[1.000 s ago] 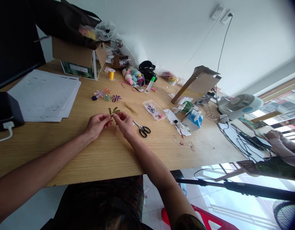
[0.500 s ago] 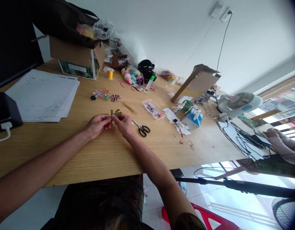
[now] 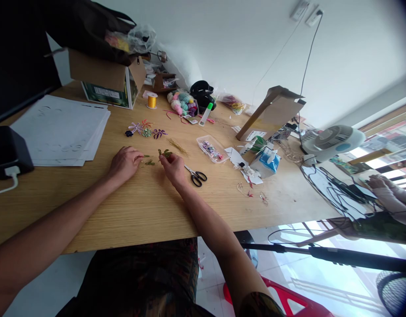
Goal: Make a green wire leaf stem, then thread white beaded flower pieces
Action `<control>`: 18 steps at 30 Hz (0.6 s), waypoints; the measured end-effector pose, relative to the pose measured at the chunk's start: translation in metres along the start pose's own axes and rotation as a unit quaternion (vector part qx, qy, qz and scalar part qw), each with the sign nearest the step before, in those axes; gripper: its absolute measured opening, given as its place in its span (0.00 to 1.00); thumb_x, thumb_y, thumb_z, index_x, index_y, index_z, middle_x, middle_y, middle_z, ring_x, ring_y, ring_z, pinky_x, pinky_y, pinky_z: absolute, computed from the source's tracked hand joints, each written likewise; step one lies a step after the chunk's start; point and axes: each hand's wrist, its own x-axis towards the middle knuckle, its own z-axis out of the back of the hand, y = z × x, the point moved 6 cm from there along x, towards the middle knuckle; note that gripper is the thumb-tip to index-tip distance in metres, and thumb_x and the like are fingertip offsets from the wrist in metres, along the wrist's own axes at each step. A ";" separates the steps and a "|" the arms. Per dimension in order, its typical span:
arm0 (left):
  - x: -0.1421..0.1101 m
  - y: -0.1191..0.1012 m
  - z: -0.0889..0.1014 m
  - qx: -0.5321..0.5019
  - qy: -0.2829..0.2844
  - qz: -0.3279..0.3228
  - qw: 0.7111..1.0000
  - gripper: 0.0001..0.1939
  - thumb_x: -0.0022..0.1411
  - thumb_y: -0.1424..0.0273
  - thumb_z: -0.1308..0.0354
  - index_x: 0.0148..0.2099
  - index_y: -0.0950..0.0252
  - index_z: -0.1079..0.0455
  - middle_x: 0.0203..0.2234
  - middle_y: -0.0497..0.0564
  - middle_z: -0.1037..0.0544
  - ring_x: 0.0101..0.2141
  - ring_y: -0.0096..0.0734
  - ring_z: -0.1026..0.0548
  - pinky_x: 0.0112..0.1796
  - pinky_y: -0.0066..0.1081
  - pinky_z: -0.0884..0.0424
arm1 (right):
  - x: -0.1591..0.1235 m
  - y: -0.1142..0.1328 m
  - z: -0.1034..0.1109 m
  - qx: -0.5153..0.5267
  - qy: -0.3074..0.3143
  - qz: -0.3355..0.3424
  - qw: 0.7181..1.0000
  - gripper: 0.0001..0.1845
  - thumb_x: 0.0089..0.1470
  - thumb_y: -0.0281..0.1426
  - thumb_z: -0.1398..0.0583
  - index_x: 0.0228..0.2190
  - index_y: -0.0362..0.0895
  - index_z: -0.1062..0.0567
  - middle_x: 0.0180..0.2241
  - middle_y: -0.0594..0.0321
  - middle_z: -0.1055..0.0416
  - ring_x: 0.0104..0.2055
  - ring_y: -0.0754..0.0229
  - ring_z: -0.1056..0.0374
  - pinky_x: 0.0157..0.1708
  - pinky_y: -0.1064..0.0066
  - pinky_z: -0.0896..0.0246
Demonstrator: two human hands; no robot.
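Green wire sprig — held upright in the right hand, above the counter, at about mid-front of the work area. Right hand mostly closed, fingertips pinched on the lower end of the sprig; leafy top sticks out above them, its small leaves too tiny to count. Heel of that hand is low, at or near the counter surface.

Left hand apart from the right, palm down on the counter, fingers loosely extended and slightly curled, holding nothing I can see. Fingertips end just beside a thin green stem; a smaller green sprig lies between the two hands.

Nearby: loose gold strands just above the right hand, black-handled scissors lying to its right, closed. Row of finished wire flowers in purple, orange and green beyond the left hand — a dark blue one at the end. Clear plastic tray of small colored pieces further right. Stack of white paper left, gold thread spool by a cardboard box.
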 end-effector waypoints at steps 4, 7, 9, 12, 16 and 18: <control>-0.002 -0.007 -0.006 0.011 0.025 -0.034 0.999 0.07 0.53 0.67 0.40 0.24 0.60 0.27 0.26 0.55 0.27 0.35 0.43 0.32 0.41 0.38 0.37 | -0.001 0.002 -0.001 0.000 0.011 -0.013 1.000 0.12 0.48 0.37 0.38 0.19 0.44 0.31 0.16 0.71 0.41 0.21 0.66 0.46 0.23 0.73 0.55; -0.005 -0.009 -0.012 0.014 0.044 -0.041 0.998 0.05 0.51 0.68 0.38 0.24 0.59 0.25 0.25 0.54 0.28 0.34 0.43 0.32 0.40 0.38 0.38 | -0.001 0.001 -0.003 -0.008 0.011 0.002 1.000 0.13 0.48 0.37 0.39 0.18 0.44 0.32 0.16 0.71 0.42 0.21 0.67 0.48 0.23 0.73 0.56; -0.007 -0.010 -0.016 0.017 0.054 -0.039 0.998 0.05 0.51 0.69 0.38 0.24 0.59 0.25 0.25 0.54 0.28 0.34 0.43 0.32 0.40 0.38 0.38 | -0.001 -0.001 -0.005 -0.011 0.012 0.015 1.000 0.15 0.48 0.38 0.39 0.18 0.44 0.33 0.16 0.72 0.42 0.21 0.68 0.49 0.23 0.74 0.57; -0.009 -0.013 -0.016 0.026 0.050 -0.036 0.998 0.06 0.52 0.71 0.40 0.23 0.59 0.25 0.25 0.54 0.27 0.35 0.44 0.31 0.40 0.38 0.37 | 0.000 -0.006 -0.006 -0.004 0.014 0.015 1.000 0.16 0.47 0.40 0.39 0.17 0.44 0.34 0.16 0.71 0.41 0.21 0.68 0.48 0.23 0.74 0.57; -0.010 -0.021 -0.008 0.034 -0.001 -0.037 0.999 0.07 0.55 0.68 0.42 0.26 0.58 0.24 0.29 0.55 0.25 0.38 0.43 0.29 0.41 0.37 0.37 | -0.002 -0.009 -0.006 0.042 0.023 -0.034 0.998 0.16 0.47 0.41 0.39 0.18 0.43 0.32 0.17 0.70 0.38 0.20 0.69 0.47 0.21 0.74 0.55; -0.012 -0.024 -0.004 0.041 -0.018 -0.037 0.998 0.08 0.57 0.68 0.43 0.28 0.59 0.24 0.29 0.54 0.24 0.37 0.43 0.29 0.41 0.37 0.37 | -0.004 -0.009 -0.008 0.088 0.033 -0.068 0.993 0.16 0.45 0.42 0.37 0.19 0.43 0.31 0.18 0.69 0.35 0.20 0.69 0.45 0.20 0.75 0.53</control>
